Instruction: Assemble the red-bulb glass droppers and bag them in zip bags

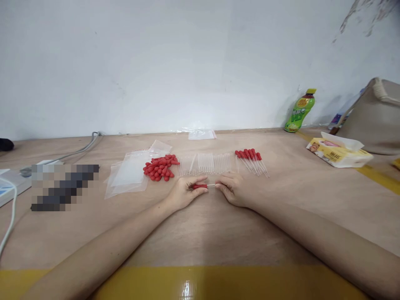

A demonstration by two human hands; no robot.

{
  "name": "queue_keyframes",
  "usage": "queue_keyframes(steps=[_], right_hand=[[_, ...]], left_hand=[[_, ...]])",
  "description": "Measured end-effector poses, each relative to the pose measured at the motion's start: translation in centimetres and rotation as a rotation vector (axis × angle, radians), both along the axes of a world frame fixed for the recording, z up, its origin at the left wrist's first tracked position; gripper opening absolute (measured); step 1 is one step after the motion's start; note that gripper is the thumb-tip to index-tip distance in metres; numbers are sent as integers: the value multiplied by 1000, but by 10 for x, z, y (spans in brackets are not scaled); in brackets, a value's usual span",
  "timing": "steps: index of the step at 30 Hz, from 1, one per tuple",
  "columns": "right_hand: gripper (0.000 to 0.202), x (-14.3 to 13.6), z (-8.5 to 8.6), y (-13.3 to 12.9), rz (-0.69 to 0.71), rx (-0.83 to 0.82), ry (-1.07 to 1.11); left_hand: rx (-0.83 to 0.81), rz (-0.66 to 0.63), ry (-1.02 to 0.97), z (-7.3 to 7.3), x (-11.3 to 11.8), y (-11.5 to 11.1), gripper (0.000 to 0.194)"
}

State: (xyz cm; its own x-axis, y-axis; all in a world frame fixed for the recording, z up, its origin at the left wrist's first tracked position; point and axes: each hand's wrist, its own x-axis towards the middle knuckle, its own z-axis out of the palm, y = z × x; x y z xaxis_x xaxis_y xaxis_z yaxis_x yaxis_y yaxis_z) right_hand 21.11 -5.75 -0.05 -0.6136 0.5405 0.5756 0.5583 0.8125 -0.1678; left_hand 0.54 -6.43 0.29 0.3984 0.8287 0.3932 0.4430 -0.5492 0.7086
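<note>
Between the thumb and fingers of my left hand is a red rubber dropper bulb, lying sideways. My right hand pinches a thin clear dropper tube, whose other end meets the bulb's mouth; how deep it sits I cannot tell. A heap of loose red bulbs lies just beyond my left hand. Behind both hands, a row of clear tubes is spread side by side. Several droppers with red bulbs fitted on tubes lie past my right hand, bulbs pointing away.
Clear plastic bags lie left of the heap, another bag by the wall. At right are a tissue pack, a green drink bottle and a beige bag. Cables and a blurred dark object are at left.
</note>
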Motion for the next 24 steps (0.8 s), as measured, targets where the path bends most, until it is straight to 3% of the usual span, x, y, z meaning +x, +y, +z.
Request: queue_keyframes(steps=[3, 16, 24], right_hand=[[28, -3, -2, 2, 2, -37, -1], [26, -15, 10, -2, -71, -344, -48], [23, 1, 33, 6, -115, -473, -184]], left_hand=[[-8, -7, 2, 0, 0, 0, 43], [81, -25, 73, 1, -1, 0, 42], [-38, -17, 67, 5, -1, 2, 33]])
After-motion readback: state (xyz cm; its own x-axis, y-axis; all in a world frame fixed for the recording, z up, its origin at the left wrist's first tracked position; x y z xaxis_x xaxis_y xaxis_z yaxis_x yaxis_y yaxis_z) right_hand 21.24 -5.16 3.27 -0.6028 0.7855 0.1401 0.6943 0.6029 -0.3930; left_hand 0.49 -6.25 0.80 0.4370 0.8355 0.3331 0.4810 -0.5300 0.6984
